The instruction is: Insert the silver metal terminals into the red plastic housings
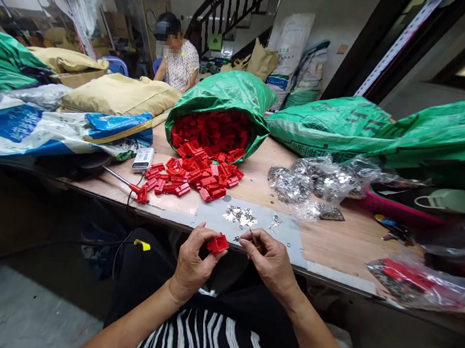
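Red piece point(218, 243): a small, bright red, moulded plastic part with raised edges, held in front of you at the near edge of the desk, just off its surface.
Left hand point(198, 256): your thumb and fingers are closed around that red piece, pinching it from its left side.
Right hand point(272, 258): your fingers are curled around a slim hand tool with an amber handle and a dark shaft point(257, 245); your thumb and forefinger meet close to the red piece, apart from it. Whether they also pinch something tiny, you cannot tell from here.
Grey sheet point(212, 212): a flat, smooth mat on the wood-topped desk point(333, 245), just beyond your hands, bearing a cluster of small, flat, silvery metal pieces point(240, 215).
Red heap point(199, 173): many similar red plastic parts, lying beyond the sheet and reaching into the mouth of a bulging green woven sack point(233, 88).
Left of the heap: a white rectangular device point(143, 158) and a red-ended tool with a metal rod point(142, 193).
Right of the sheet: clear plastic bags of metal pieces point(319, 180).
Far side: a co-worker in a white spotted top point(181, 64), seated beyond the sacks.
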